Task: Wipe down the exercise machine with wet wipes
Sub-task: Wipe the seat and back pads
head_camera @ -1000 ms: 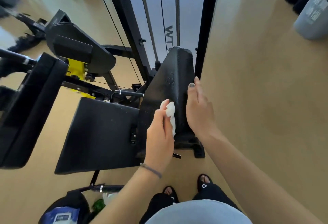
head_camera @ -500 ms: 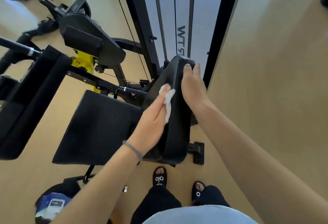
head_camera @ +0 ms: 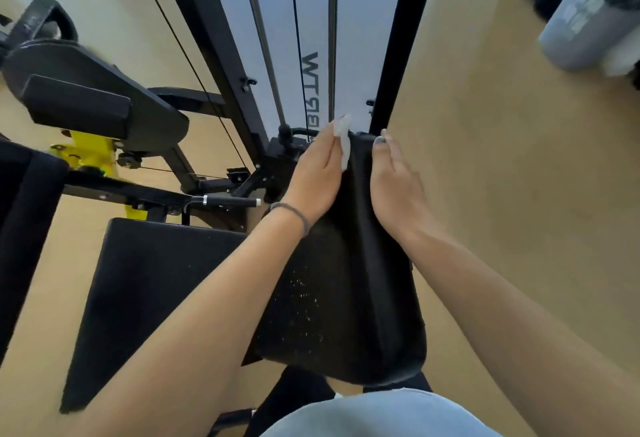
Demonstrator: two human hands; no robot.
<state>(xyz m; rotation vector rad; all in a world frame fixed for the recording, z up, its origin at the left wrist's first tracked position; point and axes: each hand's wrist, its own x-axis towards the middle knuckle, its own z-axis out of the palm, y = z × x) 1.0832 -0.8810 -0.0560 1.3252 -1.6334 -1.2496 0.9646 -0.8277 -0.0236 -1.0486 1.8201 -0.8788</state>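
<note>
**Both hands on upright back pad, wipe at its top edge**

Left hand lies flat vs. the left face of the black back pad, fingers straight & together, pressing a white wet wipe onto the pad near the top edge; wipe sticks out past the fingertips. Gray band round the left wrist. Right hand rests on the pad's right side, fingers straight, not gripping, dark polish on the thumbnail, tip near the top corner.

Pad stands upright, center of view, w/ pale specks on its lower face. Just left of it & lower: flat black seat pad. Behind the pad: black frame uprights, chrome guide rods & cables in front of a pale shroud w/ lettering, seen reversed. Farther left: yellow bracket under a black padded arm. Tan floor all round; gray container top right, blurred.
</note>
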